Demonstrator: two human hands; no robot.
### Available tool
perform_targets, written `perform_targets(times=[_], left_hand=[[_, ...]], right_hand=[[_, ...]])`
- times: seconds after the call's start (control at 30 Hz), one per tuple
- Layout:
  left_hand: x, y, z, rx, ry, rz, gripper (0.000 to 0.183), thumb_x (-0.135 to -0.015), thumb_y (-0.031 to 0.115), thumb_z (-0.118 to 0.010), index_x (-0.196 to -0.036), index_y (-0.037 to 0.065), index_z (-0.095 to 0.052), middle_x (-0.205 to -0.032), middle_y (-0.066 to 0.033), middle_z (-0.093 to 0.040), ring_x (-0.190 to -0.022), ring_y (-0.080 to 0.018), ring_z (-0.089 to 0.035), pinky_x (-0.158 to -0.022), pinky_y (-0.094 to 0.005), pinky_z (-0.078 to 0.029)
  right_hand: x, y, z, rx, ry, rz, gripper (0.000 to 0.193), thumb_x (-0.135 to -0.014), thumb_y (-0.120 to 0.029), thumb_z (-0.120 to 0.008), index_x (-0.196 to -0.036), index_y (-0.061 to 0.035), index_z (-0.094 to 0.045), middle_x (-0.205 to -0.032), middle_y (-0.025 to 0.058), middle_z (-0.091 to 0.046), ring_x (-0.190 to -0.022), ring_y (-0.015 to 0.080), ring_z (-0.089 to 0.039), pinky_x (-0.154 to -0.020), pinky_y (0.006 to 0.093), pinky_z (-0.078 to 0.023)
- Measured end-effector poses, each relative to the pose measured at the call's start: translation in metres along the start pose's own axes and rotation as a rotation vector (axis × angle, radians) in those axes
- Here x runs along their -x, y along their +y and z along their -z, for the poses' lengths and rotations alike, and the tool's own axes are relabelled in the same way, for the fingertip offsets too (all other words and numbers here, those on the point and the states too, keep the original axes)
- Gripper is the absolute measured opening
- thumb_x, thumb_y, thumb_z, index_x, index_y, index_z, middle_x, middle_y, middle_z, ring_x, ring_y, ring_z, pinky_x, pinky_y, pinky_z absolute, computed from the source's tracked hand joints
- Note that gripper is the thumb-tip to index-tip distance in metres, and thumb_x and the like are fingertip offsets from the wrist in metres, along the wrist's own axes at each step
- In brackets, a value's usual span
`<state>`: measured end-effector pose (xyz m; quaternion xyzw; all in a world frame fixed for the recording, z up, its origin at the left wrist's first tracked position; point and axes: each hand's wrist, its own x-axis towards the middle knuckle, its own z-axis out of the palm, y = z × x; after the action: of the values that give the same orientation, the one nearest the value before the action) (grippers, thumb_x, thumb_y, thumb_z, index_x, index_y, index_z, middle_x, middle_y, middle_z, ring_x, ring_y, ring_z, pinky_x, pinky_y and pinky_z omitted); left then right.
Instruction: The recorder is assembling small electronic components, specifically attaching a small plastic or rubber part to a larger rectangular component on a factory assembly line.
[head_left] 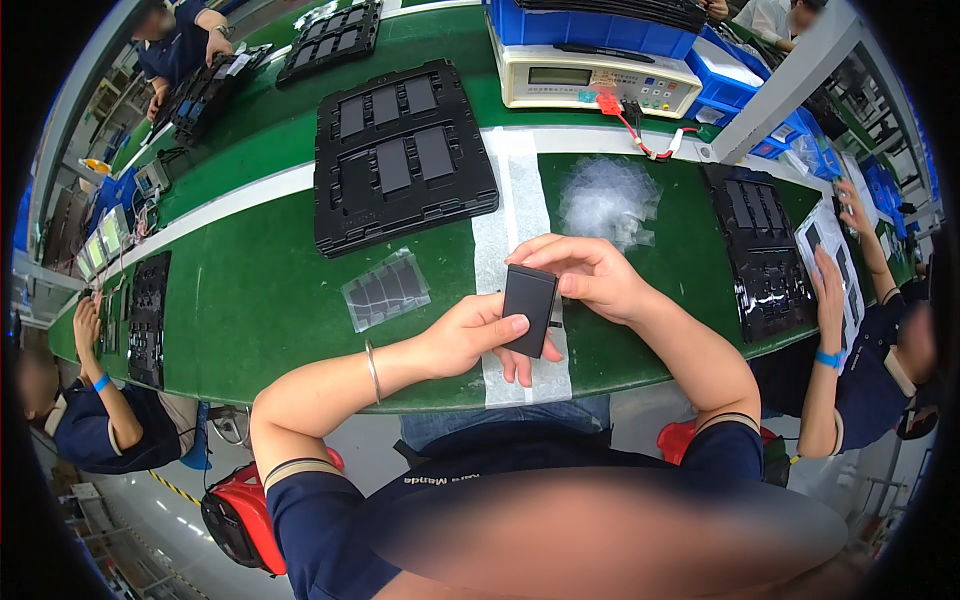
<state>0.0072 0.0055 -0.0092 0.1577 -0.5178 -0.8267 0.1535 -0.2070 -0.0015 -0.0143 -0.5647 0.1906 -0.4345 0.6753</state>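
A flat black battery pack (530, 305) is held upright above a white strip on the bench, with a small dark tab sticking out at its right side. My left hand (478, 335) grips it from the left, thumb across its front and fingers behind. At its upper right, the fingers of my right hand (598, 277) are closed on the top edge and corner. Left of my hands lies a clear sheet (388, 290) with dark rectangular pieces. Beyond my right hand sits a loose pile of clear film pieces (610, 198).
Behind the sheet, stacked black trays (335, 215) hold grey flat packs. A white meter (595, 84) with red and black leads stands at the back under a blue bin (600, 35). Another black tray (757, 250) lies right. Co-workers sit at both sides; a grey post (790, 85) rises back right.
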Motion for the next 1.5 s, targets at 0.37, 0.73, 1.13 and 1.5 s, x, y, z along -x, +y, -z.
perform_targets(times=[0.37,0.73,1.13,1.5], left_hand=[[0.001,0.001,0.001,0.073,-0.047,0.086,0.032,-0.097,0.028,-0.039,-0.107,0.0,-0.05,-0.101,-0.0197,-0.063,-0.072,-0.0231,-0.066,-0.06,-0.0282,-0.053],[0.002,0.002,0.0,0.137,-0.124,0.128,0.031,-0.097,0.028,-0.04,-0.104,0.001,-0.052,-0.1,-0.0188,-0.063,-0.073,-0.0231,-0.067,-0.061,-0.029,-0.054],[-0.001,0.008,-0.002,0.007,0.121,0.047,0.031,-0.097,0.025,-0.04,-0.108,-0.002,-0.051,-0.098,-0.0169,-0.064,-0.071,-0.0204,-0.066,-0.061,-0.028,-0.054],[-0.004,0.004,-0.005,-0.137,0.17,0.034,0.028,-0.097,0.019,-0.039,-0.109,-0.003,-0.052,-0.098,-0.0142,-0.065,-0.07,-0.017,-0.065,-0.061,-0.0269,-0.054]], right_hand=[[0.003,-0.001,-0.004,-0.165,-0.011,-0.085,0.039,-0.083,-0.021,-0.065,-0.114,0.0004,-0.058,-0.122,0.0181,-0.054,-0.113,0.0262,-0.052,-0.098,0.0395,-0.039],[0.003,-0.004,-0.004,-0.12,-0.044,-0.049,0.039,-0.079,-0.022,-0.069,-0.11,0.0007,-0.061,-0.116,0.0166,-0.057,-0.11,0.0257,-0.054,-0.097,0.0386,-0.041],[0.008,0.006,-0.002,0.113,0.173,0.052,0.027,-0.087,-0.026,-0.061,-0.095,-0.0014,-0.054,-0.083,0.0041,-0.055,-0.076,0.0112,-0.051,-0.067,0.0243,-0.041],[0.006,-0.004,-0.015,0.658,0.293,0.124,0.021,-0.087,-0.014,-0.056,-0.072,0.001,-0.054,-0.062,0.0041,-0.049,-0.056,0.0086,-0.041,-0.05,0.0254,-0.035]])
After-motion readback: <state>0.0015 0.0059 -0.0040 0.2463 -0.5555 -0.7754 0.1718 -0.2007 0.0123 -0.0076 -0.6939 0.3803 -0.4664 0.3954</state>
